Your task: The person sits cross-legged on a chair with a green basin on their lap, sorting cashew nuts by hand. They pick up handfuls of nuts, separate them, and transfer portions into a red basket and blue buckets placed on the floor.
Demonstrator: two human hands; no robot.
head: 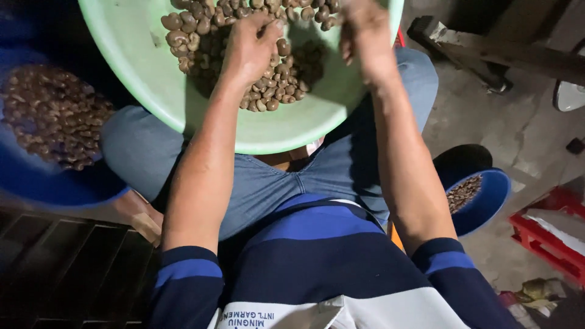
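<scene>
Head view looks straight down on a seated person in blue jeans and a striped navy, blue and white top, with a pale green basin (152, 79) resting on the lap. Brown kidney-shaped nuts (274, 85) lie heaped in the far part of the basin; its near wall is bare. The left hand (250, 45) is down among the nuts, fingers curled in on the pile, but whether it grips any cannot be told from above. The right hand (362, 33) hangs over the basin's far right side, fingers bent loosely downward; its motion blur hides whether anything is pinched between them.

Rough grey concrete floor (487, 128) shows at right, stained and scattered with bits. On it, near the right knee, stands a small blue bowl (490, 204) with a dark layer of nuts or shells inside, partly covered by a black object just behind it. A red crate (545, 240) sits at the right edge, cut off by the frame. At far right a dark wooden beam (487, 52) crosses the corner. To the left, a large blue tub (42, 183) holds more of the same brown nuts, its far part lost in shadow. Dark slatted boards (67, 268) fill the near left corner, too dim to read clearly. Both the basin's far rim and the fingertips run out of the top of the frame.
</scene>
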